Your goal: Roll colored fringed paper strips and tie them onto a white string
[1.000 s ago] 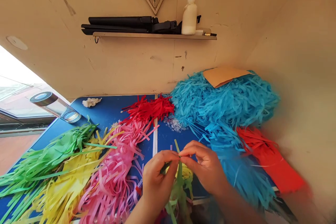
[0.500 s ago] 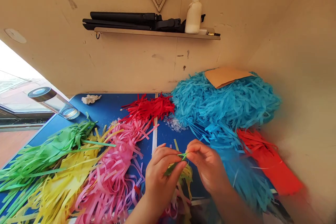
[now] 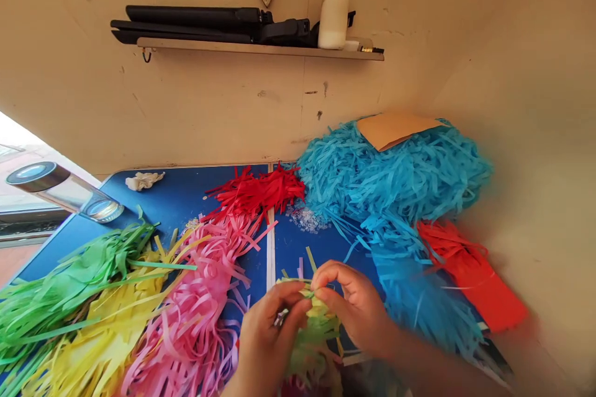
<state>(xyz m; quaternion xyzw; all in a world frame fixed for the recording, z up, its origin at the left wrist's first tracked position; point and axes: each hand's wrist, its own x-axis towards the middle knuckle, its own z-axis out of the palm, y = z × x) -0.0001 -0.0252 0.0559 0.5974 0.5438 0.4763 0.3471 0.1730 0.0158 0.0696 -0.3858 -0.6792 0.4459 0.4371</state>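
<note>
My left hand [image 3: 270,332] and my right hand [image 3: 351,304] meet low in the middle of the view, both with finger and thumb pinched. Between their fingertips is a thin green strip [image 3: 298,280], of the same fringe-like material as the heaps around. Just below and behind the fingers hangs a bunch of pale green and yellow strips [image 3: 321,325], blurred by motion. A heap of pink strips [image 3: 186,304] lies left of my left hand, and blue strips [image 3: 414,298] spread out to the right of my right hand.
Yellow strips [image 3: 102,329] and green strips [image 3: 88,260] cover the blue table [image 3: 181,192] at left, near a tilted-looking glass bottle [image 3: 74,192]. Red strips [image 3: 261,192], tiny clear pieces [image 3: 307,219] and a large blue heap [image 3: 386,173] lie farther back. A wall shelf [image 3: 261,49] holds a squeeze bottle [image 3: 334,12].
The view has shifted a little. Both hands have moved slightly left and down with the green strip between them. More pale green strips now show below the fingers.
</note>
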